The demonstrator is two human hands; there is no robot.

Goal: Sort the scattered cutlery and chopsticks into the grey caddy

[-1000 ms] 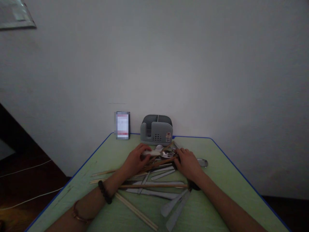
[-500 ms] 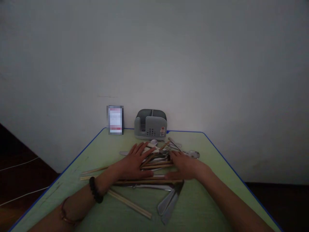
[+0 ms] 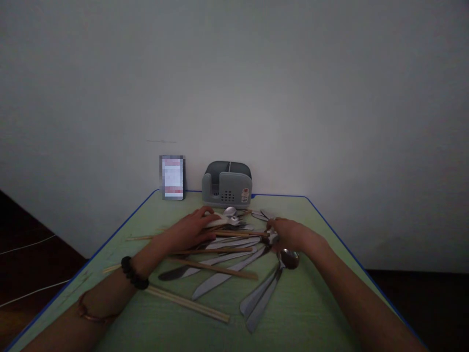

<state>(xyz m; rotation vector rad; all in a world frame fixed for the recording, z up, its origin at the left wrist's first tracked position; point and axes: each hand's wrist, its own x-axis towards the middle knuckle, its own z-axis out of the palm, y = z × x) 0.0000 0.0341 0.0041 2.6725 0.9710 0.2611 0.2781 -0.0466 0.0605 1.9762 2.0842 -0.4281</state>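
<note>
A loose pile of cutlery and chopsticks lies between my hands. My left hand point(image 3: 196, 226) rests on its left side, thumb and fingers apart, touching a pale-handled piece point(image 3: 216, 221). At the right end, the curled fingers of my right hand point(image 3: 293, 234) close around shiny metal cutlery ends point(image 3: 271, 238); their exact kind is blurred. Table knives point(image 3: 230, 273) and brown chopsticks point(image 3: 220, 267) fan out below. A large spoon point(image 3: 289, 259) lies just under my right hand, its handle among others pointing toward me. A small spoon point(image 3: 230, 211) sits at the back.
A grey divided utensil holder point(image 3: 227, 188) stands at the table's back edge against the wall. Left of it, a lit screen point(image 3: 173, 178) stands upright. Pale chopsticks point(image 3: 190, 305) lie near me on the green table point(image 3: 311, 313) with blue edging.
Both hands have shifted, the left moving left, and their fingers are more bent. The pile has spread out, uncovering knives and a large spoon; several brown chopsticks now lie at new angles.
</note>
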